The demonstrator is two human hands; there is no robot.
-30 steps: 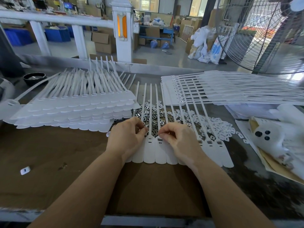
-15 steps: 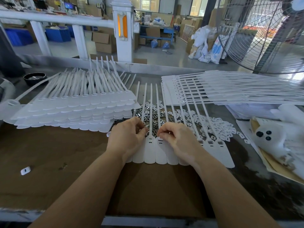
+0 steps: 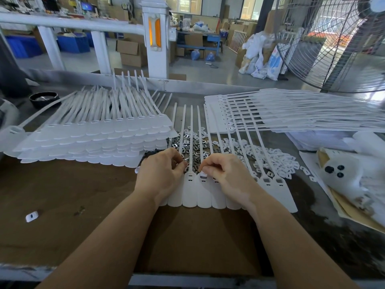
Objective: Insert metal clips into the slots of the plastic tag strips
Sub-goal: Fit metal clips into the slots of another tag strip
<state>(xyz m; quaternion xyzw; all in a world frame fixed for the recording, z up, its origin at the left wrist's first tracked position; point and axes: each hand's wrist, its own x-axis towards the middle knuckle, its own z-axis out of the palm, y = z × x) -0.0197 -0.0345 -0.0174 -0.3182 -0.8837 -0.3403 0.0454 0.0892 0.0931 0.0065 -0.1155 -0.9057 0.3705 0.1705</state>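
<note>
Both hands are parked right at the heads of the tag strip [image 3: 193, 190] I'm working on, which lies flat on the brown worktop [image 3: 62, 195] in front of me, tails pointing away. Left hand [image 3: 160, 174] has its fingers curled in tight at the strip's left end, fingertips bunched around something small and shiny, pretty sure a metal clip, though it's mostly hidden by my fingers so can't say for certain. Right hand [image 3: 225, 174] is curled too, thumb and forefinger pinching down on a little white piece [image 3: 203, 171] right over one of the slots, the second head right of my left hand.

Compared with half a second back, honestly not much changed. Left hand is basically where it was. Right hand shifted a touch so that the slot under its fingertips shows more, with that white bit now visible at my thumb. Strip itself hasn't budged.

Pile of metal clips [image 3: 187, 147] sits just beyond my fingers, under the tails, with a spread of small white plastic pieces [image 3: 270, 161] off to the right of it. Big stack of strips [image 3: 89, 140] on the far left, another stack [image 3: 291, 113] on the far right with tails running right. One stray white piece [image 3: 31, 216] lies near left on the worktop.
</note>
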